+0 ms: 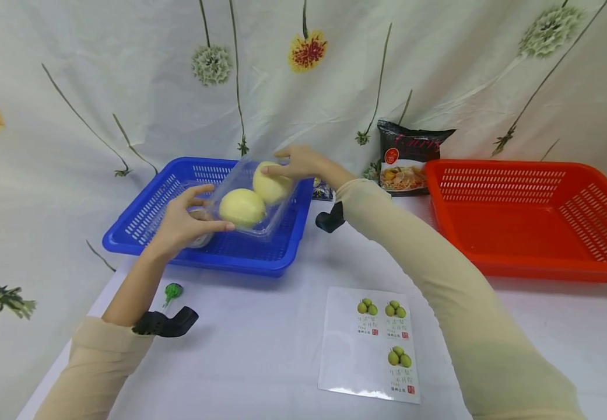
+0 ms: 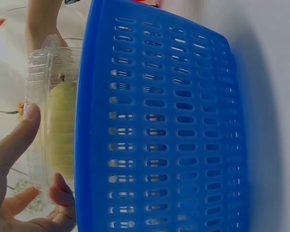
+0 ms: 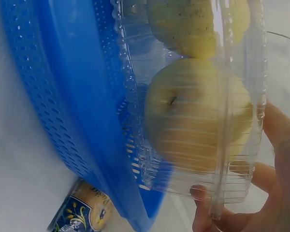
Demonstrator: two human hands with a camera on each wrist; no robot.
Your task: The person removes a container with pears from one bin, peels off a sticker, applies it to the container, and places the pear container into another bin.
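Note:
A clear plastic clamshell box (image 1: pixel 234 179) with two pale yellow pears (image 1: pixel 242 207) inside is held tilted over the blue basket (image 1: pixel 240 264). My left hand (image 1: pixel 182 223) grips its near left end, thumb on one face and fingers on the other, as the left wrist view also shows. At the far right end, my right hand (image 1: pixel 300 162) holds the box between thumb and fingers. The right wrist view shows the ribbed lid and a pear's stem dimple close up. Another clear container (image 1: pixel 200 240) lies in the basket, partly hidden behind my left hand.
A red basket (image 1: pixel 497 221) stands on the right, with a black curry noodle bag (image 1: pixel 405 163) beside it. A sheet of pear stickers (image 1: pixel 368 344) lies on the white table in front. A green-topped small item (image 1: pixel 173 290) is near my left forearm.

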